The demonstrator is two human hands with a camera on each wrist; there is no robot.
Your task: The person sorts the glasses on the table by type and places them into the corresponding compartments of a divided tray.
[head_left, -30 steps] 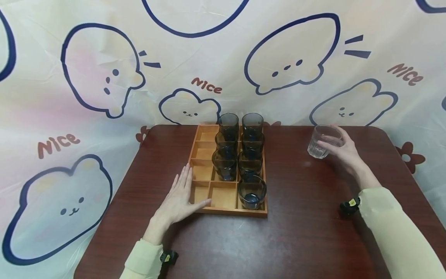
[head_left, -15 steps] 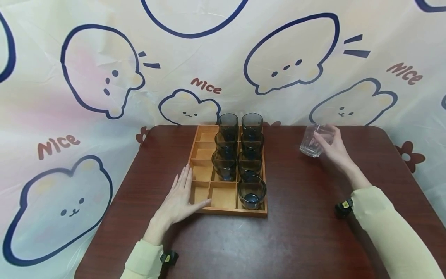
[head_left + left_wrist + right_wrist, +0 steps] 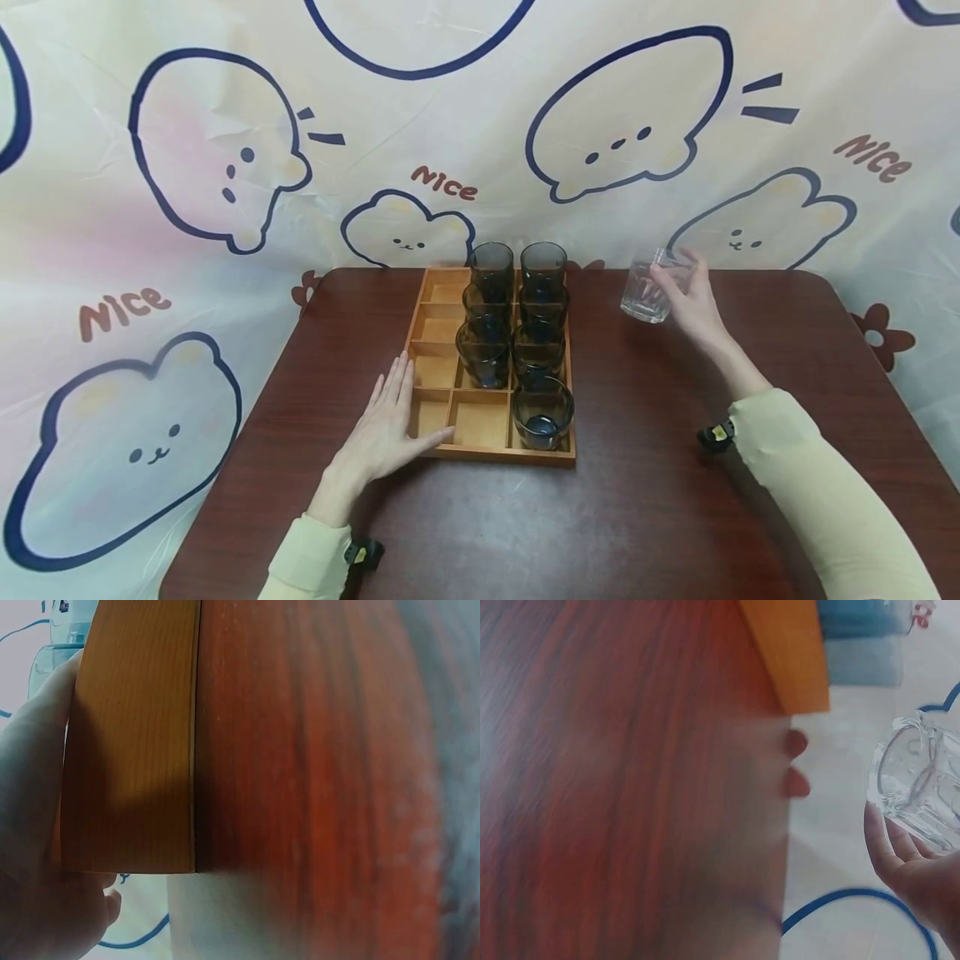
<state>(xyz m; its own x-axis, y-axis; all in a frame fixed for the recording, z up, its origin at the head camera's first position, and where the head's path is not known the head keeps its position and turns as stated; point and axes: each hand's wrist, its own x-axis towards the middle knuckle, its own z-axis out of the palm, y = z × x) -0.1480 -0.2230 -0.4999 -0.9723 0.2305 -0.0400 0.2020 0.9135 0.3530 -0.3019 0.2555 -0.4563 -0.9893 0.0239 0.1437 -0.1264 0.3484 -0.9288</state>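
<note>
My right hand grips a clear glass tumbler at the back right, its base tilted toward the lower left. In the right wrist view the tumbler shows clear of the tabletop, fingers wrapped on its far side. My left hand rests with straight fingers along the near left corner of a wooden divided tray, thumb over its front edge. Several dark smoked glass tumblers stand in the tray's middle and right columns. The left column and the front middle compartment hold no glass.
The tray stands on a dark red-brown wooden table. Behind the table's back edge hangs a pale cloth printed with cartoon outlines. The back dark tumblers rise above the tray's rim.
My right hand has carried the clear tumbler left and upward, toward the tray, and the tumbler has tilted. The left hand and the tray have stayed where they were.
</note>
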